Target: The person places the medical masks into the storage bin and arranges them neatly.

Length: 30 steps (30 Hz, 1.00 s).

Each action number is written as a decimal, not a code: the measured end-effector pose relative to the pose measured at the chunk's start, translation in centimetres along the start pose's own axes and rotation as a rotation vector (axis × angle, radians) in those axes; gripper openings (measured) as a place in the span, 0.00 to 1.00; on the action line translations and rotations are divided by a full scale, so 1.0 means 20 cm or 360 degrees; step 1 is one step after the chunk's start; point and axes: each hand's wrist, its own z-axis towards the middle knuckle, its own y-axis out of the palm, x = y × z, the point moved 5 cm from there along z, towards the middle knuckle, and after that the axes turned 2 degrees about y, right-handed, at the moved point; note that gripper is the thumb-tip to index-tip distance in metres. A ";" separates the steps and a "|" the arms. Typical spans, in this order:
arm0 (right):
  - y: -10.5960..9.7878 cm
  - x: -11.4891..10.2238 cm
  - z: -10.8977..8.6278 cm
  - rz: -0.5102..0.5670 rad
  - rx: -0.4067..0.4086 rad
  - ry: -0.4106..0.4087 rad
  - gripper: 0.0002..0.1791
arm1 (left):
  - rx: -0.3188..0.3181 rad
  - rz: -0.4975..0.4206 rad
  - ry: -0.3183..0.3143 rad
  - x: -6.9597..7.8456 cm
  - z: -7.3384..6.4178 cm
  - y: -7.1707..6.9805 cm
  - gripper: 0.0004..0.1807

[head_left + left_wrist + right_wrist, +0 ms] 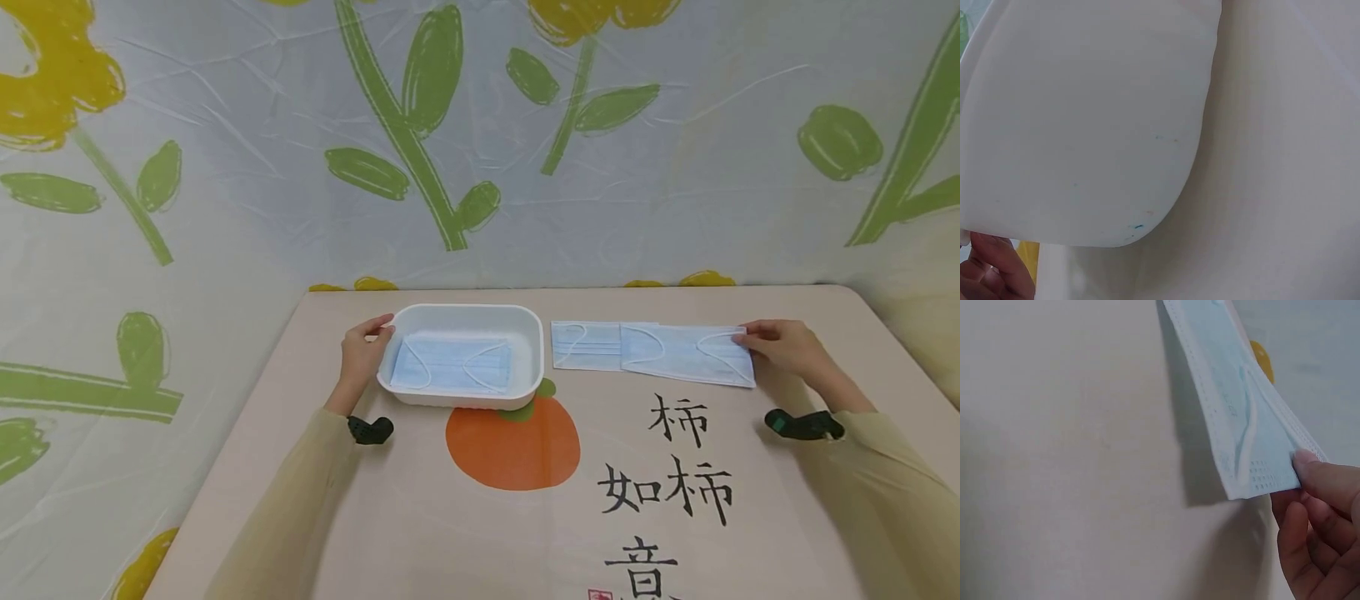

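A white plastic tray [468, 400] stands towards the back left of the table, with a light blue face mask [452, 365] lying flat in it. My left hand [364, 354] pinches the tray's left rim; its fingers [1007, 265] show at the lower left of the left wrist view. To the right of the tray, one blue face mask [588, 346] is partly overlapped by another mask [686, 354]. The right hand [787, 346] pinches the right end of that upper mask between thumb and fingers. In the right wrist view this end of the mask [1266, 447] is lifted off the table.
The pale table [390, 517] carries a printed orange persimmon [513, 450] and black characters [667, 487]. Behind it hangs a cloth [637, 208] with yellow flowers and green leaves. A dark wrist device [371, 431] sits at the left wrist, another device [804, 425] at the right.
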 end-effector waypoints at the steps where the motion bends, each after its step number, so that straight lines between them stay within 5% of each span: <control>1: 0.00 0.00 0.00 0.0019 -0.0024 0.0009 0.34 | -0.0002 0.0004 -0.0002 0.00 0.00 0.00 0.17; 7: -0.02 0.00 -0.03 0.0181 -0.0147 0.0073 0.36 | 0.0007 -0.0002 0.0002 0.01 -0.01 -0.01 0.17; 14: -0.05 -0.03 -0.08 0.0289 -0.0142 0.0066 0.35 | 0.0010 0.0006 0.0008 0.02 -0.01 -0.01 0.17; 21: -0.07 -0.06 -0.10 0.0271 -0.0088 0.0034 0.33 | 0.0000 0.0015 0.0001 0.02 0.00 0.00 0.17; 25: -0.06 0.00 -0.07 0.0309 -0.0027 0.0018 0.25 | 0.0003 0.0019 0.0001 0.01 -0.01 0.00 0.17; 27: -0.03 0.12 -0.01 0.0295 0.0048 -0.0002 0.27 | -0.0002 0.0016 0.0000 0.01 -0.01 0.00 0.17; 30: -0.03 0.09 -0.03 0.0264 0.0109 0.0012 0.29 | -0.0008 0.0020 0.0002 0.01 -0.01 0.00 0.18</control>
